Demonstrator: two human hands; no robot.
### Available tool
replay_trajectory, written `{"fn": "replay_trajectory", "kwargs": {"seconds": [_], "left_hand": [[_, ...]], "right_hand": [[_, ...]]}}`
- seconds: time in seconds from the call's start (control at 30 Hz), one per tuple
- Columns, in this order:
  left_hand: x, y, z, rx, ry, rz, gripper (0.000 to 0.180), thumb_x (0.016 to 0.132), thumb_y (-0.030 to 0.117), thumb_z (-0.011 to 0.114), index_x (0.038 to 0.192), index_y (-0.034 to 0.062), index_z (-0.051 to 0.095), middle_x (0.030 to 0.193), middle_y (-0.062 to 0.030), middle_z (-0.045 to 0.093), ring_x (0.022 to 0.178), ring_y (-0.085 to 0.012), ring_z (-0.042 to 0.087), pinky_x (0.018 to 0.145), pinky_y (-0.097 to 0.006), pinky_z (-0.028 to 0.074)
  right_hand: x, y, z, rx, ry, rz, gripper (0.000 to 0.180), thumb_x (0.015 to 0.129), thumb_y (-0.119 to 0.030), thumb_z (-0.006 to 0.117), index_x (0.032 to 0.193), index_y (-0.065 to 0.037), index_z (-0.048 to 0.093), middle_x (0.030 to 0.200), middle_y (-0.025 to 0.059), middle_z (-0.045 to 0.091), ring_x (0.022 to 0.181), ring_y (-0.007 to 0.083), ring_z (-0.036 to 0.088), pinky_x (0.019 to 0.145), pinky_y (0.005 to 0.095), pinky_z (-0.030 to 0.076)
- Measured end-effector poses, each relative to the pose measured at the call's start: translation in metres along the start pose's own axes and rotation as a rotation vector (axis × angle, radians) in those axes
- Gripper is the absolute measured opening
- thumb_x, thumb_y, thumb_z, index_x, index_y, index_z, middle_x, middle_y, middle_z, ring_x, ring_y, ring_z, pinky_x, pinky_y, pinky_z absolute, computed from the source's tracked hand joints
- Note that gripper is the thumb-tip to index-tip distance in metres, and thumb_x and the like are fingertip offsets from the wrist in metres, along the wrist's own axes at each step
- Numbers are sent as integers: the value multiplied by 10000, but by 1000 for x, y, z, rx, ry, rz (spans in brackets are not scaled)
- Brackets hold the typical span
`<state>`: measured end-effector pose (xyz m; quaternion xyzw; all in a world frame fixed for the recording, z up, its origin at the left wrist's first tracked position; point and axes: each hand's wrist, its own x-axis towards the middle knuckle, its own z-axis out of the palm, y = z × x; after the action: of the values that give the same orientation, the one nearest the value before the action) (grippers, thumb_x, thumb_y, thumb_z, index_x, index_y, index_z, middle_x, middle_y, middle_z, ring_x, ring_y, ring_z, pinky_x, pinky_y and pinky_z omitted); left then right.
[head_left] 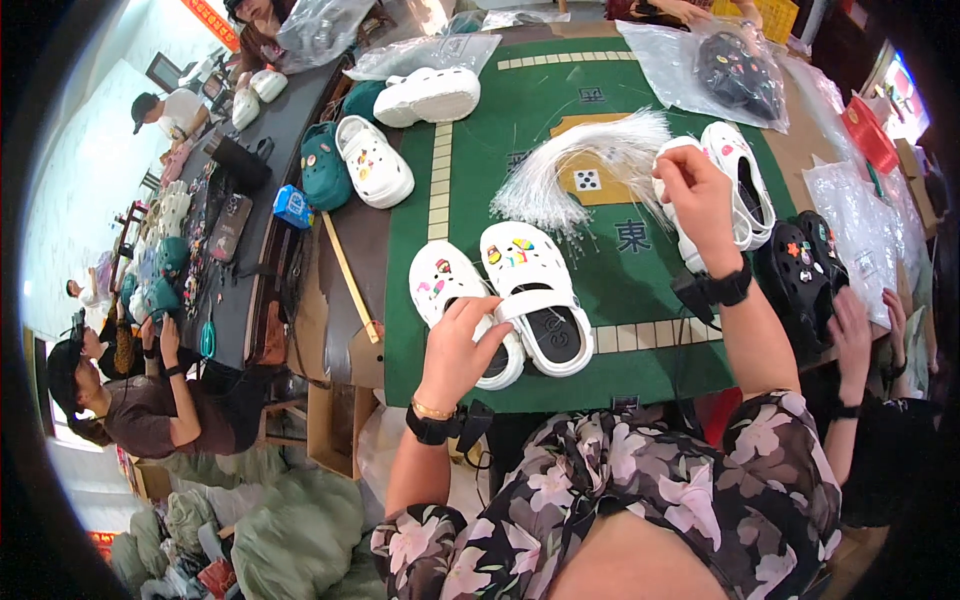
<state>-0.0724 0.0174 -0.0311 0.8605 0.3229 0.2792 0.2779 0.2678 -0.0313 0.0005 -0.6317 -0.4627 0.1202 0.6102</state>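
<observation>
Two white clogs with colourful charms stand side by side before me, a left clog [440, 282] and a right clog [535, 285]. My left hand [458, 350] is over their heel ends, thumb and fingers closed at the strap between them. Raised over the table's right part, my right hand [698, 200] has its fingertips pinched together; whatever they hold is too small to make out. Just behind it is another pair of white clogs [748, 185], partly hidden by the hand. A fanned bundle of white plastic strands [560, 175] lies left of my right hand.
A green mat [640, 290] covers the table. More clogs, teal [326, 170], white [375, 165] and black [797, 265], stand around it. A wooden stick [350, 280] lies left. Plastic bags [850, 230] lie right. A co-worker's hand [850, 330] is close at my right.
</observation>
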Motion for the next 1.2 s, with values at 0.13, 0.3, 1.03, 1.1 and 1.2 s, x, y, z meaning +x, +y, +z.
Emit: {"fn": "replay_trajectory", "kwargs": {"seconds": [0.13,0.3,1.03,1.1,1.2], "left_hand": [[2,3,-5,-44,-10,-106,334,782,131,783,1074,33,656,967,-104,660,783,-248,639,693,-339,528],[-10,-11,-15,-175,64,-180,320,805,32,732,1113,7,649,976,-100,662,702,-140,607,657,-285,521],[-36,-29,-21,-314,72,-325,238,971,109,575,1166,-9,643,997,-110,711,836,-155,663,756,-282,520],[-33,-28,-21,-323,62,-333,245,969,105,577,1178,-8,636,989,-110,718,838,-151,666,756,-279,521],[-27,-23,-19,-380,54,-357,240,959,96,594,1169,-10,641,976,-105,727,840,-135,669,749,-268,519]], "right_hand": [[-32,-19,-7,132,-18,-48,61,917,-38,609,927,12,644,796,28,677,630,55,579,572,210,467],[-74,-41,-7,-96,-400,-383,59,778,16,675,818,-21,652,722,78,642,605,183,629,554,278,479],[-133,-16,50,-299,-501,-597,112,707,-62,715,778,-76,630,701,57,604,619,253,618,573,354,500],[-135,-17,56,-293,-498,-580,109,714,-64,714,788,-73,635,707,60,608,623,255,621,574,357,501],[-137,-18,61,-299,-494,-546,107,726,-67,715,806,-69,644,719,65,618,632,257,627,579,361,504]]}}
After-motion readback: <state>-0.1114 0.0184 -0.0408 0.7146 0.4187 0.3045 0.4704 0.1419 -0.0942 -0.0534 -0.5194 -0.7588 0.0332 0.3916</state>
